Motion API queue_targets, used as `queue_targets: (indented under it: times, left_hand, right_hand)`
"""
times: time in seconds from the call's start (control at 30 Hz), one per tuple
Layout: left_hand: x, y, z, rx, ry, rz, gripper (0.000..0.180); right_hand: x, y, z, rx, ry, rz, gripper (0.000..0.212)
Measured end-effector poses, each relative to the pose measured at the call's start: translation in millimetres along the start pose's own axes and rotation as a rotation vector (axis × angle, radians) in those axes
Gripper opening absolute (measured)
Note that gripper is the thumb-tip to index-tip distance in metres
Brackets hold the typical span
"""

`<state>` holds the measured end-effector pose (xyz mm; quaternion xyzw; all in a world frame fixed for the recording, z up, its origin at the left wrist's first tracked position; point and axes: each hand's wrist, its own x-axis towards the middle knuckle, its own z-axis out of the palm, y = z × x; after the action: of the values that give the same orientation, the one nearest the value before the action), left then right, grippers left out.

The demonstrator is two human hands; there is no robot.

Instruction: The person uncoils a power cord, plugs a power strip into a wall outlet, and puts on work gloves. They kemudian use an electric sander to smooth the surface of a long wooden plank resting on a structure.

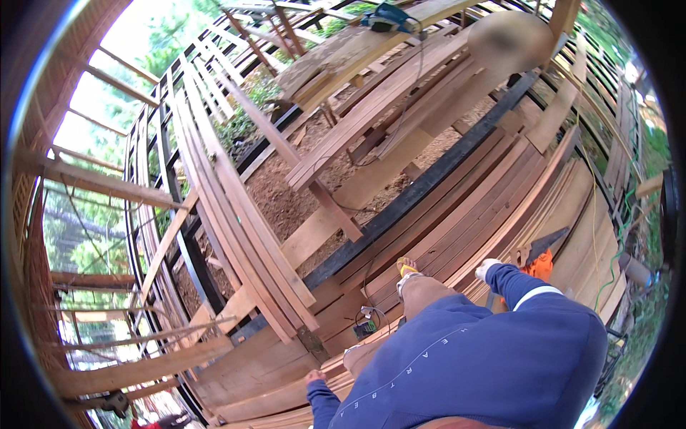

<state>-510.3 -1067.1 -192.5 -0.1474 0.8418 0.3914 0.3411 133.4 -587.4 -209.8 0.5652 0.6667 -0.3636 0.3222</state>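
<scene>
My right hand [487, 269], pale and apparently gloved, is held out over reddish-brown deck boards [464, 232]. Its fingers are too small to make out, and I see nothing clearly held in it. Beside that forearm lie a handsaw with a dark blade [549, 242] and a bright orange object [540, 266]. Low on my left side, my bare left hand [314, 376] hangs over the planks, its grip not clear. Near my legs sits a small dark-and-green device [366, 327] with a thin cable. One foot in a yellow sandal [407, 267] stands on the boards.
Long loose planks [229, 207] lie across black metal beams [421, 204] over bare soil [286, 207]. A teal power tool [389, 18] rests on a raised board farther off. A green cord [620, 247] runs along the right. Timber framing [107, 171] stands at left.
</scene>
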Motion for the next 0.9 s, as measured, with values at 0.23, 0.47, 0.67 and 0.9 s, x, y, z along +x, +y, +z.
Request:
queue_targets:
  times: [0.23,0.47,0.67,0.9]
  left_hand:
    - [7,287,250,0.198,-0.27,0.315,0.024]
    - [-87,372,464,0.695,-0.688,0.572,0.028]
    - [-49,373,526,1.151,-0.846,0.456,0.036]
    - [-4,462,614,1.608,-0.904,0.652,0.032]
  right_hand:
    - [-14,69,47,0.175,0.104,0.035,0.043]
    - [-25,15,67,0.251,0.321,-0.12,0.031]
    - [-32,23,48,1.284,0.099,0.525,0.029]
    - [28,40,-54,0.745,0.115,0.35,0.034]
